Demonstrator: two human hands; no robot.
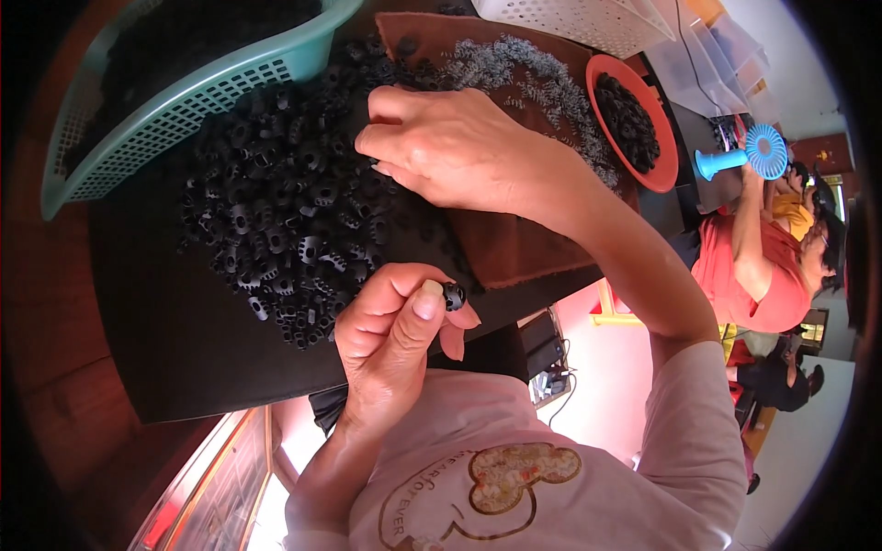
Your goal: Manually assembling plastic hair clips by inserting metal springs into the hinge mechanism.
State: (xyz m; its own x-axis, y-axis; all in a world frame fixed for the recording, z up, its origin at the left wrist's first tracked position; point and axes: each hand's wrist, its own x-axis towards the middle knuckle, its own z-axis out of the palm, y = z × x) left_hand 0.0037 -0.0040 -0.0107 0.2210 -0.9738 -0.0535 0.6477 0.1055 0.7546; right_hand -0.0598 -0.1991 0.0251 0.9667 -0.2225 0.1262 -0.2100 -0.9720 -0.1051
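Observation:
My left hand is closed in front of my body, its thumb and forefinger pinching a small black plastic clip piece. Above and to the right, my right hand reaches over the far right side of a heap of black clip pieces. Its fingertips are pressed together, and whatever they hold, if anything, is hidden. Many pieces in the heap have toothed edges, like parts of small hair claw clips. Beyond the right hand, small grey metal bits, probably springs, lie scattered on a brown cloth.
A green basket of black pieces stands at the far left of the dark table. An orange-red bowl holds more black parts at the right. A white perforated basket is behind. Another person's hand holds a blue fan.

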